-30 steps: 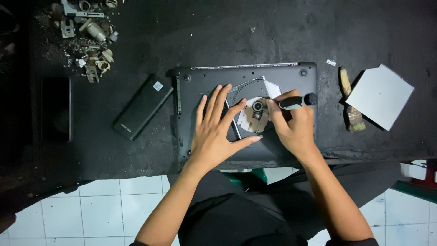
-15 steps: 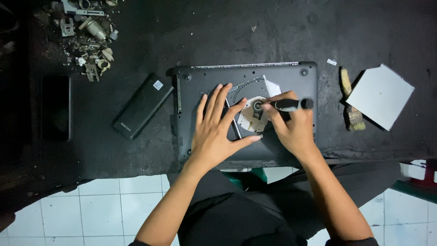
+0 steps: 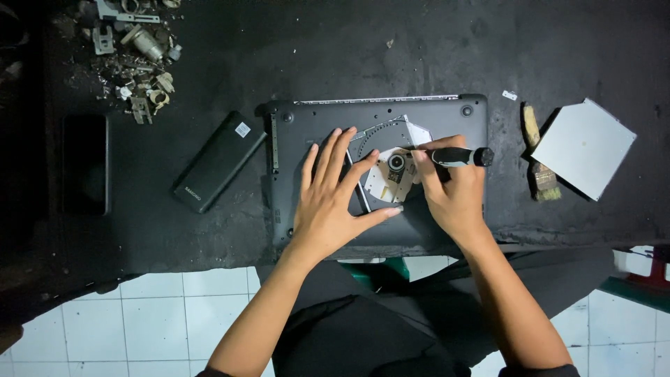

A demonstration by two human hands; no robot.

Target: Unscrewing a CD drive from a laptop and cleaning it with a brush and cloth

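Observation:
A dark grey laptop (image 3: 447, 115) lies upside down on a black worktable. An open bay near its middle shows a pale optical drive mechanism (image 3: 391, 178) with a round hub. My left hand (image 3: 333, 192) rests flat on the laptop base just left of that bay, fingers spread. My right hand (image 3: 450, 192) grips a black-handled screwdriver (image 3: 457, 156) lying almost level, its tip pointing left towards the hub.
A black battery pack (image 3: 220, 160) lies left of the laptop, a dark phone (image 3: 85, 164) further left. Several metal scraps and screws (image 3: 139, 49) sit at the far left corner. A silver drive casing (image 3: 585, 148) and a small brush (image 3: 539, 160) lie right.
My right hand has tipped the screwdriver flatter and shifted its tip slightly across the drive hub. My left hand stays pressed on the laptop.

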